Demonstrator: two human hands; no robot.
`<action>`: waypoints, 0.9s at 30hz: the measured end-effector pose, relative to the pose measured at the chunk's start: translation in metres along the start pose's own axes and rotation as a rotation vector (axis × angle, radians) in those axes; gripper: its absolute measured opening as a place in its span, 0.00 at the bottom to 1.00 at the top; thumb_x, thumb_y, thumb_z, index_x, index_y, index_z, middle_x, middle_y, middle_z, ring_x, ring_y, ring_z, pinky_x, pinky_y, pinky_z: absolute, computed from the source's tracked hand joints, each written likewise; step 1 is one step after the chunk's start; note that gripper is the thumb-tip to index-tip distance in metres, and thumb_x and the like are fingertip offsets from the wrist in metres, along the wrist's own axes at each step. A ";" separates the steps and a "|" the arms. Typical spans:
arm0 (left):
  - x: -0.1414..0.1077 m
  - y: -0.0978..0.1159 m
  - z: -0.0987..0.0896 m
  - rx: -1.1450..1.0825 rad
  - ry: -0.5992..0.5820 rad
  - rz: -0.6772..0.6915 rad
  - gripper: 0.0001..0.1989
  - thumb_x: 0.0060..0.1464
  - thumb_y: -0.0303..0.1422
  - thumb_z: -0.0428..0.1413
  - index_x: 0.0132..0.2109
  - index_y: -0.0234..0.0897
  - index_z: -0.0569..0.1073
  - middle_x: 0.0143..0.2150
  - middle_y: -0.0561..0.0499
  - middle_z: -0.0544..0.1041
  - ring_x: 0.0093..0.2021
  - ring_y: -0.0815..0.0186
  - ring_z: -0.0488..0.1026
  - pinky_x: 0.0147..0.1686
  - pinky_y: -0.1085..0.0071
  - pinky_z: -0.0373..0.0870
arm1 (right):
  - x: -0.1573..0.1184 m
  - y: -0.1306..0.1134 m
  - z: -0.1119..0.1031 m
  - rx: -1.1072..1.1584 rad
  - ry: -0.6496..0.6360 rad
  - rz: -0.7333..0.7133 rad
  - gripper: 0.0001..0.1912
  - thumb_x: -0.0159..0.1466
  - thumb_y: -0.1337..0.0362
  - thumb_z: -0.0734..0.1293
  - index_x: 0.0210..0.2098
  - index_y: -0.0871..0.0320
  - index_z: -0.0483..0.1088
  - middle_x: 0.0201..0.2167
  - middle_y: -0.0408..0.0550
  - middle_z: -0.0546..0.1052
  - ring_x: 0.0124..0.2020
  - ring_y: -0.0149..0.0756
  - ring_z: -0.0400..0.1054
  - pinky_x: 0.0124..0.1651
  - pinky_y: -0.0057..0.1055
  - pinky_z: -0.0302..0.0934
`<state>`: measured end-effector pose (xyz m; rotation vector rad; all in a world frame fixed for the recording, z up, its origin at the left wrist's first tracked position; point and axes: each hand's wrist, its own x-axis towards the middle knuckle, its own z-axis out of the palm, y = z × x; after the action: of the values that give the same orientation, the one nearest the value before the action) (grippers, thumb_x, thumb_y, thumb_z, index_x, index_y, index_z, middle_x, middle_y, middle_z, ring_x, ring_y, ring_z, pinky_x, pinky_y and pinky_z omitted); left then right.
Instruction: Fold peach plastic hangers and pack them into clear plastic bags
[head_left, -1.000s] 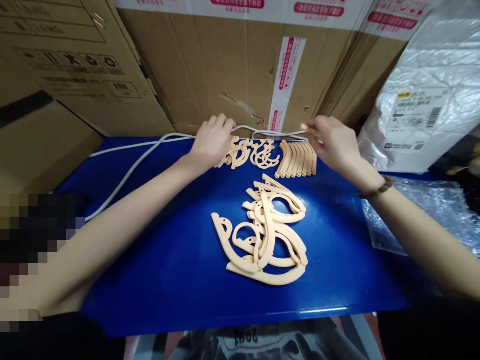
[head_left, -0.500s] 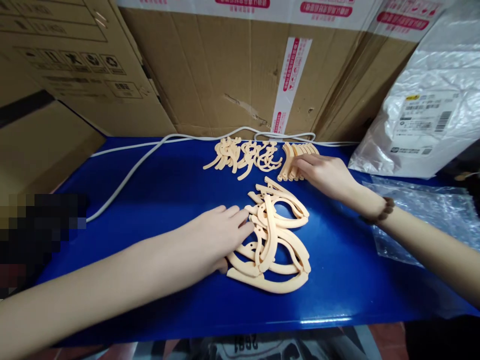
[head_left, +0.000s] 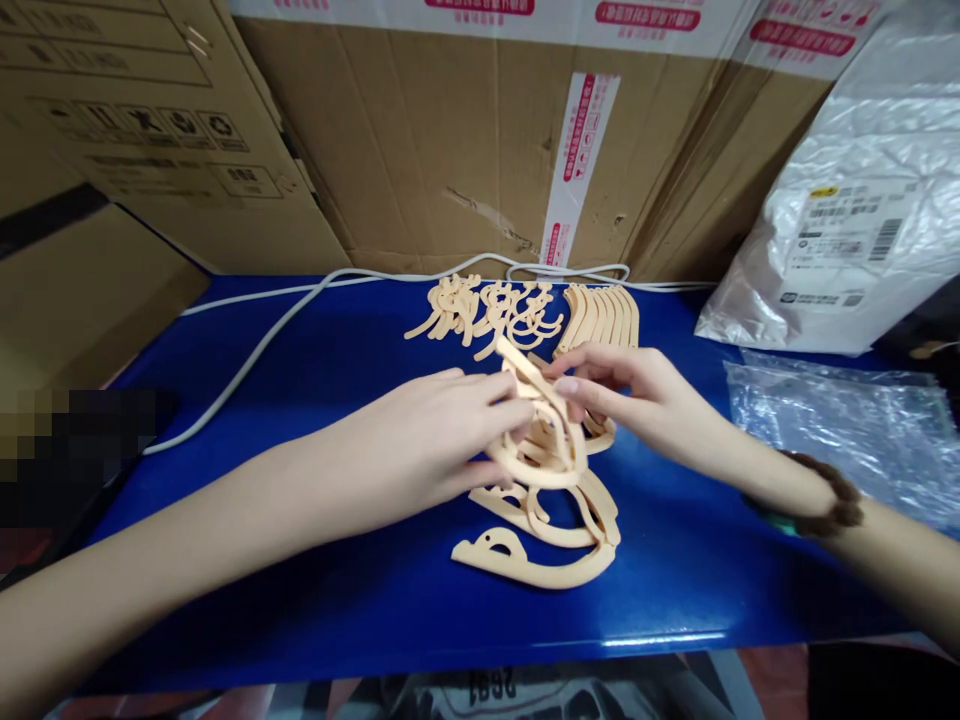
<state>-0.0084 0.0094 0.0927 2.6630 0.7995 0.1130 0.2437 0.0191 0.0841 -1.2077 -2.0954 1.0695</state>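
My left hand (head_left: 457,425) has its fingers closed around a beige folding hanger (head_left: 555,480), lifted above the table. On its far side, the thumb and fingers of my right hand (head_left: 637,400) meet one of the hanger's curved arms; whether they pinch a separate part there is hidden. Below lie more beige folding hangers (head_left: 562,575), partly overlapping and partly covered by my left hand's hanger. Beyond my right hand, several curved arms (head_left: 611,315) lie side by side in a row. Left of that row are loose heaps of small hook-shaped parts (head_left: 454,305).
A white cable (head_left: 277,300) runs along the back of the blue table (head_left: 337,600). Cardboard boxes (head_left: 450,130) stand behind and at the left. At the right are a white plastic mailing bag (head_left: 840,230) and a clear plastic wrapper (head_left: 810,420).
My right hand has come from the row of curved arms forward and left to the hanger. My left hand has lifted a hanger off the pile and shifted slightly right.
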 end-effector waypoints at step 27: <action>0.105 -0.026 -0.016 -1.061 0.847 -0.170 0.14 0.73 0.33 0.47 0.40 0.36 0.74 0.44 0.49 0.80 0.51 0.61 0.80 0.54 0.65 0.74 | 0.036 -0.014 -0.042 -0.343 0.660 -0.257 0.17 0.72 0.48 0.66 0.38 0.55 0.72 0.19 0.37 0.65 0.19 0.26 0.55 0.26 0.31 0.47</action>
<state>0.0630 0.0920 0.0951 1.4666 0.8326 1.2708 0.2495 0.0625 0.1207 -1.1873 -1.8578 0.1493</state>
